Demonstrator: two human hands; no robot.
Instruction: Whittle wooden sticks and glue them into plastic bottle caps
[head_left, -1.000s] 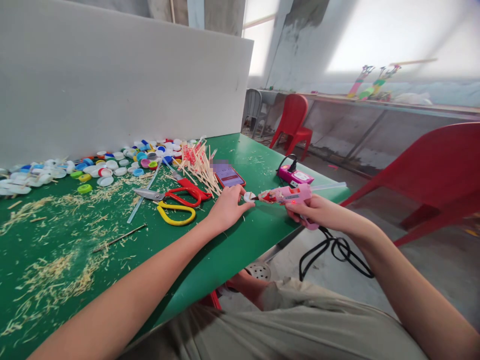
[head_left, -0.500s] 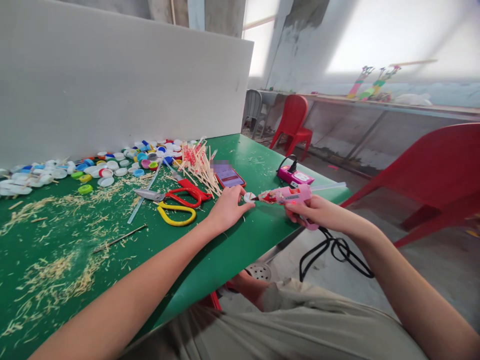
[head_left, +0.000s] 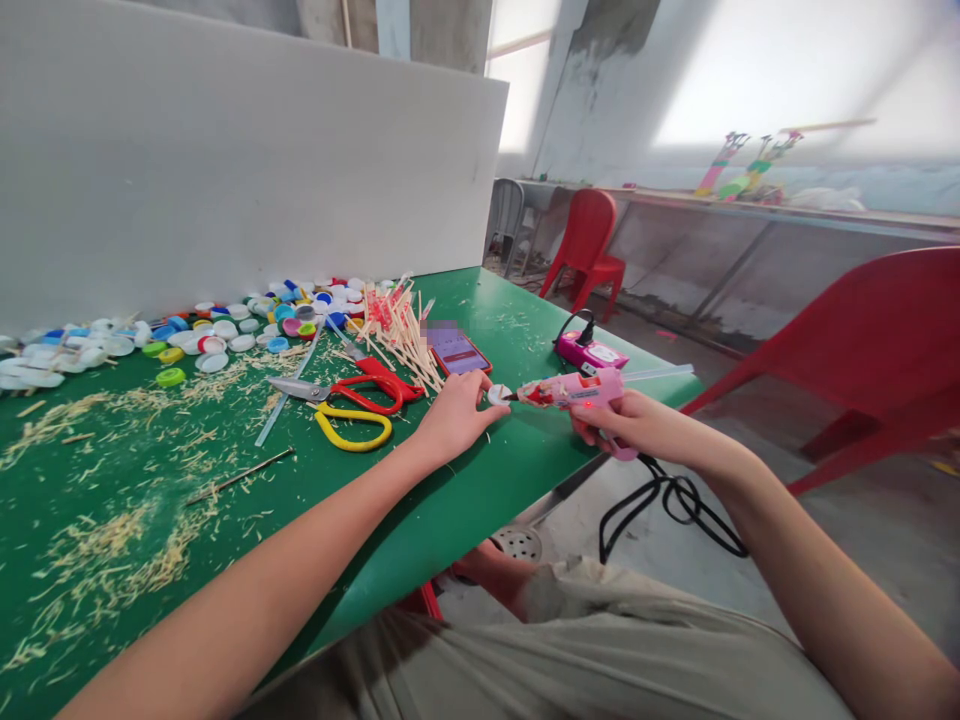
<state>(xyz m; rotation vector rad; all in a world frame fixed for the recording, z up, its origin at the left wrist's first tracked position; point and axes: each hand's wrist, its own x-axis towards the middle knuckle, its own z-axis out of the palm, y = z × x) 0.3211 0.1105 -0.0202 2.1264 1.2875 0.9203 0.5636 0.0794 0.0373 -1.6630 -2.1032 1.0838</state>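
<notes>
The left hand (head_left: 459,412) pinches a small white cap (head_left: 499,396) between thumb and fingers, over the near edge of the green counter (head_left: 420,530). The right hand (head_left: 611,420) is closed around a pink glue gun (head_left: 574,390) — its nozzle points left, right at the cap, and a small red light glows on its body. Left of the left hand lie scissors (head_left: 352,400) with one red and one yellow handle; just beyond it, a phone (head_left: 459,350) — near a heap of wooden sticks (head_left: 405,335).
</notes>
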